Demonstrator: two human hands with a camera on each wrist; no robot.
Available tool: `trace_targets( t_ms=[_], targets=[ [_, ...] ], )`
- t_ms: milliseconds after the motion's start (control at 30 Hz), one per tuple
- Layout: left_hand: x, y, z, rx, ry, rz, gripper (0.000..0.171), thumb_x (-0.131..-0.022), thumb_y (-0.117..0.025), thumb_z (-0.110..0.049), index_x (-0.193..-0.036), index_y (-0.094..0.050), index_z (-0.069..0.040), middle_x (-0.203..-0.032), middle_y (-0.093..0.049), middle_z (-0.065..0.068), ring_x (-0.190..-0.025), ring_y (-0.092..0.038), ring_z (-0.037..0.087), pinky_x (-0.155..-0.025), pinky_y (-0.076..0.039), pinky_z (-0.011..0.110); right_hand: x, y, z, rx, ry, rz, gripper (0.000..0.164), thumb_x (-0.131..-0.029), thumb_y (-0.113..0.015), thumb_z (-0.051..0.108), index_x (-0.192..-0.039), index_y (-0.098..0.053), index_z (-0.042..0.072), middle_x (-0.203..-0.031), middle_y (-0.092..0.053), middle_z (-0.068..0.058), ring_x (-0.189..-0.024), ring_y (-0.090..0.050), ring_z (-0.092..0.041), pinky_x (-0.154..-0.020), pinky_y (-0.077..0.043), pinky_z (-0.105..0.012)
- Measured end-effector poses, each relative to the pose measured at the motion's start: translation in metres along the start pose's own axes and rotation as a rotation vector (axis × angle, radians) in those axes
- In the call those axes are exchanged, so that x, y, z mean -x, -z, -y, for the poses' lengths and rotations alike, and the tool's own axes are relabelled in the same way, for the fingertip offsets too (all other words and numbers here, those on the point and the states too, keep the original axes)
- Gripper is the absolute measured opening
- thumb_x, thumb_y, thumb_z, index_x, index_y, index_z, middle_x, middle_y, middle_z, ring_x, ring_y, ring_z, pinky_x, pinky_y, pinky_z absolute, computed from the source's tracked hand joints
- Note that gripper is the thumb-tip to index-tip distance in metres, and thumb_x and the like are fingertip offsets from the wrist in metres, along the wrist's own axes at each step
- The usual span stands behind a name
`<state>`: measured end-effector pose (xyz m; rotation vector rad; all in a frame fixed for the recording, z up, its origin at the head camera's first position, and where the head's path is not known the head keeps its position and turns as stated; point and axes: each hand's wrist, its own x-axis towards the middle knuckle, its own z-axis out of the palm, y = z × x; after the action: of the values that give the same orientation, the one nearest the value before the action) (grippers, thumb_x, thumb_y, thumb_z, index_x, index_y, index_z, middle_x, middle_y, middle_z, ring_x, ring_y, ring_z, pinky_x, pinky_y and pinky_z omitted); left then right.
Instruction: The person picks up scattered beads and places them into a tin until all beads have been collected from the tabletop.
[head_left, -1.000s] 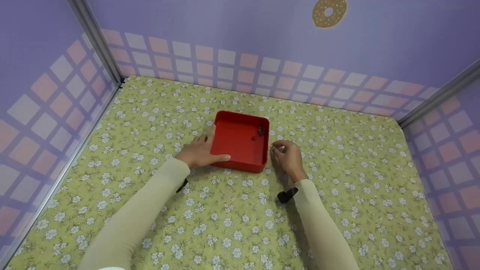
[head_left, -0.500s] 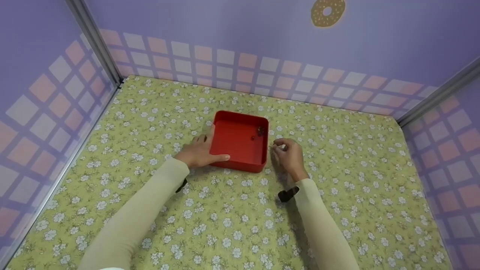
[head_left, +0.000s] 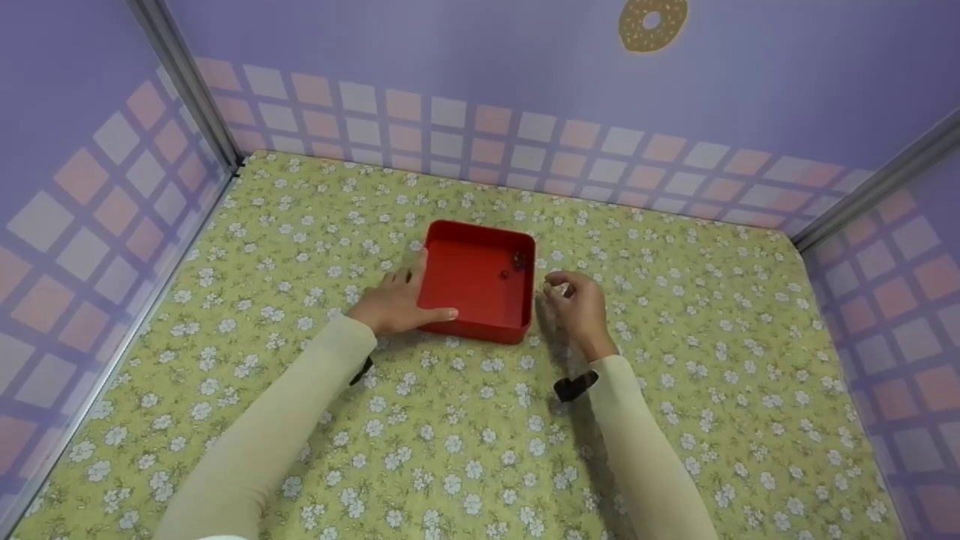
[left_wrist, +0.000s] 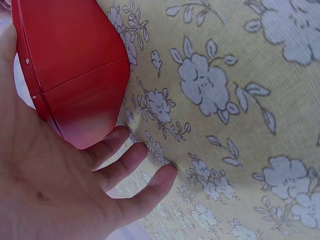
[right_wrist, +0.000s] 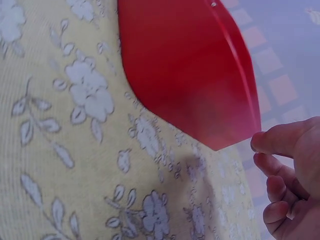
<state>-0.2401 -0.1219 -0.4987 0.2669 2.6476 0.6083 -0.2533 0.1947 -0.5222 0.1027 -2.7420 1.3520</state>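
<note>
A square red box [head_left: 474,283] with low walls stands mid-table in the head view. Several small dark round things [head_left: 520,260] lie by its right wall, and one small reddish ball [head_left: 504,274] sits nearer the middle. My left hand [head_left: 390,304] grips the box's near left corner, thumb along the front rim and fingers on the left side. Just right of the box, my right hand [head_left: 581,307] is held with thumb and index finger together and the other fingers curled. A tiny pale thing shows between those fingertips in the right wrist view; its kind I cannot tell.
A yellow-green floral cloth [head_left: 450,442] covers the table. Purple walls with pink and white squares [head_left: 491,146] enclose it at the back and both sides. Dark wrist devices [head_left: 576,386] hang from the sleeves.
My right hand has risen slightly, and its fingertips are a little farther from the box's right wall. My left hand keeps its hold. The things in the box lie as before.
</note>
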Motion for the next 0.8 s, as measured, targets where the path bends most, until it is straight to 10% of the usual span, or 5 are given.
trace_targets(
  t_ms=[800],
  targets=[
    [-0.001,-0.001,0.0,0.01,0.019,0.015,0.117,-0.075,-0.046,-0.085,-0.151,0.023,-0.029,-0.164,-0.007,0.014,-0.149,-0.01,0.041,-0.112,-0.021,0.067,-0.003,-0.003,0.018,0.059,0.1,-0.07,0.015,-0.09,-0.07,0.019,-0.102,-0.075,0.012,-0.101,-0.072,-0.003,-0.075,-0.049,-0.016,-0.063,-0.039,-0.028]
  ],
)
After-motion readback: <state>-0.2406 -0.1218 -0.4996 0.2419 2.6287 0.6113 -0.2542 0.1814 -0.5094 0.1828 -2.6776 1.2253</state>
